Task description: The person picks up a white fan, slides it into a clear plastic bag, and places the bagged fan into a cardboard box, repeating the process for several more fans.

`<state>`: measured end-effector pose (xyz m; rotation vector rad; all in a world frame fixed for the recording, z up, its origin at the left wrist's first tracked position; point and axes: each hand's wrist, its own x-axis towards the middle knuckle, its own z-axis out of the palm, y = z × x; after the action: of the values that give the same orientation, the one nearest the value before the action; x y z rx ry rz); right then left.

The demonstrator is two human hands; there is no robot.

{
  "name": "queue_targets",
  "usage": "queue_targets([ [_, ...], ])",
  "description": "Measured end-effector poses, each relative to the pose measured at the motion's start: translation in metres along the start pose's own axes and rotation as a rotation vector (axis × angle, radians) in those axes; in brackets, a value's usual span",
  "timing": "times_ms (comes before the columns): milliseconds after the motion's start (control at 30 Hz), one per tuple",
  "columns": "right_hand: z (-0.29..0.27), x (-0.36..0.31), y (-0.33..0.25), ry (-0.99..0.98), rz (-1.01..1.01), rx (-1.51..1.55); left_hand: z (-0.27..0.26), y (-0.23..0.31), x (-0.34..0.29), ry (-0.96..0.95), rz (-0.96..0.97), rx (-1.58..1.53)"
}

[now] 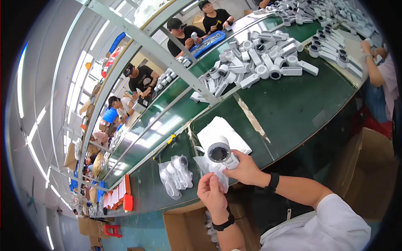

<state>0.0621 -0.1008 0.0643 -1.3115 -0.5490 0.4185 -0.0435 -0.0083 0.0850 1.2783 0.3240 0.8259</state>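
While a white device (218, 151) is gripped by the right hand (245, 168), just lower right of centre, a clear bag (215, 167) is pinched by the left hand (212, 191), bagged devices (176, 175) seen on the green surface (289, 108)

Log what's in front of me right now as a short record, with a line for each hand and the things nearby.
Right hand: holds a white device with a round dark face
Left hand: fingertips pinched at a clear bag
Device inside bag: cannot tell
Beyond device: white stack on the green table
Left of bag: bagged devices
Tool: yellow-and-black
Far side: heaped white devices
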Motion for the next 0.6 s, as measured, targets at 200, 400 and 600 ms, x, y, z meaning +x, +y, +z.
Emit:
queue_targets([
  [200,0.001,-0.003,-0.003,-0.043,-0.007,-0.003,0.002,-0.001,0.000,-0.017,0.025,-0.089],
  [400,0.006,0.003,-0.004,-0.175,0.166,0.264,0.008,-0.002,0.001,0.008,-0.033,-0.165],
  [600,0.009,-0.002,-0.010,-0.190,0.174,0.176,-0.006,-0.005,0.002,0.010,-0.005,-0.239],
])
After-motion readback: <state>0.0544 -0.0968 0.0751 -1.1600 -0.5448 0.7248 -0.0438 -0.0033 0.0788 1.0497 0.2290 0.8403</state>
